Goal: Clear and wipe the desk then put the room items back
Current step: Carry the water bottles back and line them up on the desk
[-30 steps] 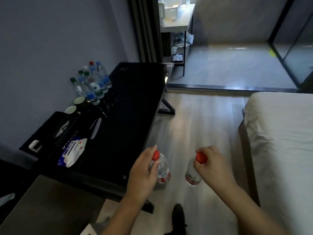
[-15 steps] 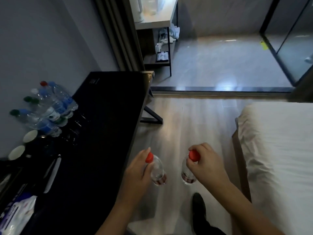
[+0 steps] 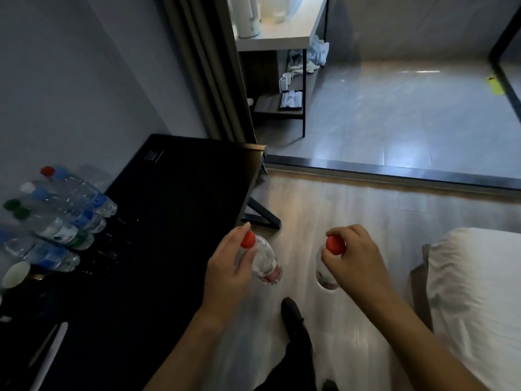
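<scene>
— Your left hand [image 3: 228,273] is curled round what?

— Its fingers and thumb pinch the neck of a clear bottle [image 3: 265,263] just under the red cap [image 3: 248,239]; the bottle hangs tilted over the wooden floor [image 3: 352,210], just beside the near edge of the black desk [image 3: 169,221].

— And your right hand [image 3: 355,261]?

— You pinch the red cap of a second clear bottle [image 3: 324,273] from above with curled fingers, and that bottle hangs down below your palm, also over the floor. The two bottles are near each other but apart.

— What lies round you?

— On the desk, against the grey wall at your left, a cluster of water bottles [image 3: 62,215] stands with red, blue, white and green caps. A white cup [image 3: 15,273] stands just beside them at the frame's edge. Your dark shoe [image 3: 293,311] shows on the floor below the bottles. The white bed [image 3: 479,292] is at your right, close to your right forearm. Past the desk's far end hangs a dark curtain [image 3: 208,74], and beyond it a white shelf unit [image 3: 282,38] with a kettle on top stands on the grey tiled floor.
</scene>
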The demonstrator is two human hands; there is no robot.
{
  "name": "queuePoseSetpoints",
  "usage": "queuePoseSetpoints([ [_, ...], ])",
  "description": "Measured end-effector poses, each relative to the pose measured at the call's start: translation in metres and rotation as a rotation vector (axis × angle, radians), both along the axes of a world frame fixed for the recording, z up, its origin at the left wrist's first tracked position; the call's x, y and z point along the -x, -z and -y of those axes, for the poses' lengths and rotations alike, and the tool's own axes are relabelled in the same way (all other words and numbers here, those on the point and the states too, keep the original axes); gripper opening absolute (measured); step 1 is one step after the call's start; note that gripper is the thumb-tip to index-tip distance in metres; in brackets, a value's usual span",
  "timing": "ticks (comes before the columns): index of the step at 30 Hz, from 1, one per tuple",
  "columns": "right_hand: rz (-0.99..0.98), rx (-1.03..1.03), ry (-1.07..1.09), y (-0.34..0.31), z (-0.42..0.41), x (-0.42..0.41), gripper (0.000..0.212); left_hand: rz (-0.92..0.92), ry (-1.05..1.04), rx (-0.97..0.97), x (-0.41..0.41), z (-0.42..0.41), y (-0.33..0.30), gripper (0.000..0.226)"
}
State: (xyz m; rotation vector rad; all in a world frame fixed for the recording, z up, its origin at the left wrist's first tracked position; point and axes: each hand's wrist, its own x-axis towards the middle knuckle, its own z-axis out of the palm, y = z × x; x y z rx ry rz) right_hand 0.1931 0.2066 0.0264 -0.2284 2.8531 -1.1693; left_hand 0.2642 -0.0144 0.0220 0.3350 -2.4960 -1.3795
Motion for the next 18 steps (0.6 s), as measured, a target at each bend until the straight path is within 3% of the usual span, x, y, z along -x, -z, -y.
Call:
queuePoseSetpoints([
  [9, -0.043, -0.062, -0.196, -0.023, 0.092, 0.159, 0.032, -0.073, -0.054, 0.037, 0.146, 0.069, 0.007, 0.046],
  [18, -0.139, -0.025, -0.505, -0.048, 0.222, 0.302, 0.030, -0.093, -0.306, 0.046, 0.230, 0.151, -0.004, 0.046],
])
